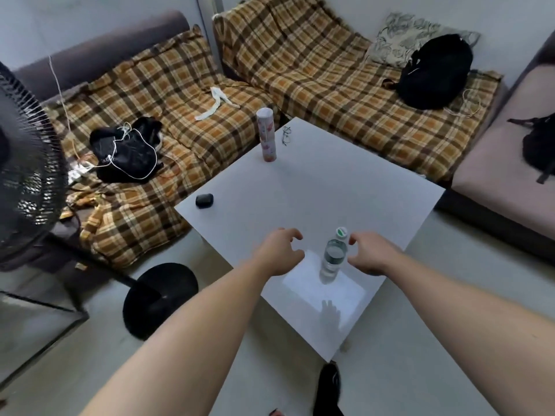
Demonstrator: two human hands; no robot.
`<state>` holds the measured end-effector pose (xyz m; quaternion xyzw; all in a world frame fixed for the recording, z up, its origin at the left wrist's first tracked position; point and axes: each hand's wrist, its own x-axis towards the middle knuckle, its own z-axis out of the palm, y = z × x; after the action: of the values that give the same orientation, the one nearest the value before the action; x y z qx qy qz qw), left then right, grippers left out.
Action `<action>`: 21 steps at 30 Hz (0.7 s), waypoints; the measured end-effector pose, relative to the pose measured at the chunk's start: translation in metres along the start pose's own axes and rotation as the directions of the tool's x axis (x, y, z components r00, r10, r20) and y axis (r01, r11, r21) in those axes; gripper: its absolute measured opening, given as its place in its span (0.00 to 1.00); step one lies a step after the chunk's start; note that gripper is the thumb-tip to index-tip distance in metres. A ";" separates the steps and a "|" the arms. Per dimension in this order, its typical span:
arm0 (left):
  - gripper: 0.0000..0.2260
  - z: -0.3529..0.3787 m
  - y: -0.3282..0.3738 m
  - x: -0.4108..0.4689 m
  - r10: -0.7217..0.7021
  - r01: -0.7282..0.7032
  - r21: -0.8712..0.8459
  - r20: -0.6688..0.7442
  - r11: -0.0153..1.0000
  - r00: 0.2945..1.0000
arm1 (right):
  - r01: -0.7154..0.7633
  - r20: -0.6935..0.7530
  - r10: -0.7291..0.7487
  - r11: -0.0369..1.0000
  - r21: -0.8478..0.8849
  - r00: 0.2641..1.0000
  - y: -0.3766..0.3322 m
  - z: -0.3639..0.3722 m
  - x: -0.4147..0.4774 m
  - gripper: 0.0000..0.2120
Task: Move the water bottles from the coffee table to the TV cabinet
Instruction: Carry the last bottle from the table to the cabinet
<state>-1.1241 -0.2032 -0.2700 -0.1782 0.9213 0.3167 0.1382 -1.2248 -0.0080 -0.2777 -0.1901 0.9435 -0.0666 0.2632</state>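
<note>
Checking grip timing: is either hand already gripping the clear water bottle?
No: the left hand and right hand flank the water bottle with open fingers, not touching.

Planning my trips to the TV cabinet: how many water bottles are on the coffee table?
1. A clear water bottle stands upright near the coffee table's front edge, between the open left hand and right hand. None looks hidden.

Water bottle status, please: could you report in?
Both hands open: left hand, right hand. Water bottle upright on coffee table, ungrasped. Nothing blocking.
</note>
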 end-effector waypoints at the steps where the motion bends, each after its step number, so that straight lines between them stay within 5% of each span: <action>1: 0.19 0.000 -0.001 0.008 -0.013 0.013 0.000 0.014 1.000 1.000 | -0.019 -0.008 0.019 1.000 0.011 1.000 0.000 0.001 0.011 0.19; 12: 0.19 0.019 -0.021 0.062 -0.129 0.132 -0.051 0.055 0.990 0.990 | -0.054 0.046 0.053 0.999 0.007 0.998 -0.012 0.036 0.104 0.26; 21: 0.18 -0.006 -0.052 0.056 -0.220 0.222 -0.031 0.054 0.975 0.974 | -0.021 -0.013 0.023 0.994 0.107 1.000 -0.016 0.043 0.123 0.13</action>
<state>-1.1533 -0.2588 -0.3141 -0.2740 0.8861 0.3205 0.1922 -1.2940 -0.0725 -0.3683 -0.1647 0.9424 -0.1155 0.2673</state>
